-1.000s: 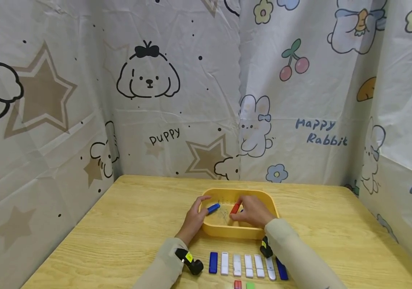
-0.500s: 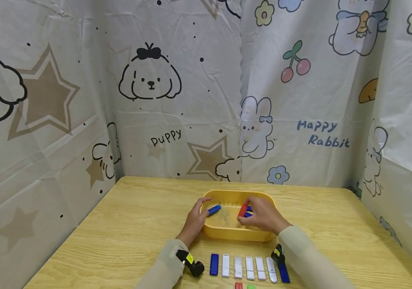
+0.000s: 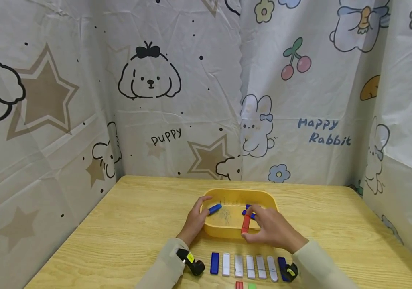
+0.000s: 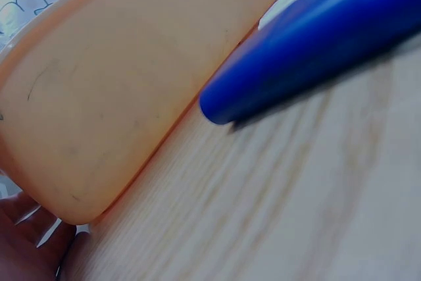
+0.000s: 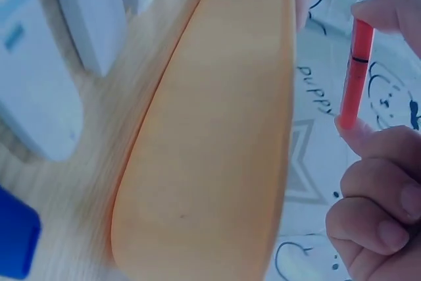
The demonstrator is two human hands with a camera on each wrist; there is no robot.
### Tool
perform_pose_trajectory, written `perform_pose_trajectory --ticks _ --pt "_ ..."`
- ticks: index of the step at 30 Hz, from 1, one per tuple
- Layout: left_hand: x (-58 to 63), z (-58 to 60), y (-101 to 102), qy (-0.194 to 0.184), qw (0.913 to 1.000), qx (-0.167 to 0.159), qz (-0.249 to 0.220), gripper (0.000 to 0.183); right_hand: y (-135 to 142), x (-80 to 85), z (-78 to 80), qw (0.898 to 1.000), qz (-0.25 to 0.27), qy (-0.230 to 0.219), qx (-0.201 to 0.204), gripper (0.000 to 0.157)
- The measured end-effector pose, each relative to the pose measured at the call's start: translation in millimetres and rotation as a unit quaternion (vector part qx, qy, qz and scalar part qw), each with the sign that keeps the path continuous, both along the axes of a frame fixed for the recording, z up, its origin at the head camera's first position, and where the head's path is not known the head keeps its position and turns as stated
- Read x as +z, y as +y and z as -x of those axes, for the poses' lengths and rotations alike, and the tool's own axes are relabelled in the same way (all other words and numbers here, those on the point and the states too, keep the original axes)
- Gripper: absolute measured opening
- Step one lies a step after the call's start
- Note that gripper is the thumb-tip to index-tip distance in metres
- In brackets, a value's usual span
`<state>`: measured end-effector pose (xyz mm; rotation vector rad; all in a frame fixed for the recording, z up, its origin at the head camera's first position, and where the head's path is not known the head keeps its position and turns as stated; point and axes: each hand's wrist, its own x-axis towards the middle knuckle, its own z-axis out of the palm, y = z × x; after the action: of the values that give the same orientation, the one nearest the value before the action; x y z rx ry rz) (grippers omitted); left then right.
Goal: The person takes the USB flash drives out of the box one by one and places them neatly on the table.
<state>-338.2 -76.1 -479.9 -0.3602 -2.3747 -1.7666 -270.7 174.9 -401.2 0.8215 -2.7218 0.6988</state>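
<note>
My right hand (image 3: 272, 226) pinches a red USB stick (image 3: 245, 224) between thumb and index finger, above the near rim of the yellow plastic tub (image 3: 224, 232). In the right wrist view the red stick shows a dark seam across it, and the other fingers are curled in. My left hand (image 3: 195, 218) grips the tub's left end, fingers over its rim. Beside the left thumb, a blue stick (image 3: 215, 208) lies inside the tub. Several more blue sticks (image 3: 248, 206) lie in its right part, partly hidden by my right hand.
A row of sticks lies on the wooden table (image 3: 137, 224) before the tub: a blue one (image 3: 214, 263) at the left, several white ones (image 3: 250, 267), and another blue one (image 3: 282, 268). Red (image 3: 239, 285) and green (image 3: 252, 286) ones sit at the bottom edge. Patterned cloth hangs behind.
My right hand has lifted the red stick from inside the tub and brought it right and toward me, over the near rim. The left hand has stayed at the tub's end.
</note>
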Motion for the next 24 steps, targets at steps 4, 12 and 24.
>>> perform_pose_trajectory --ticks 4,12,24 --pt "1.7 -0.5 1 -0.004 1.0 0.004 0.0 0.043 3 1.4 -14.4 1.0 -0.014 -0.006 0.024 0.049" --pt "0.8 0.4 0 -0.002 1.0 0.001 0.003 0.043 10 1.0 -34.5 0.997 -0.042 -0.039 0.058 0.051" --pt "0.8 0.0 1 -0.004 1.0 0.001 0.001 0.042 24 -12.8 -57.3 0.989 -0.057 -0.072 0.117 0.046"
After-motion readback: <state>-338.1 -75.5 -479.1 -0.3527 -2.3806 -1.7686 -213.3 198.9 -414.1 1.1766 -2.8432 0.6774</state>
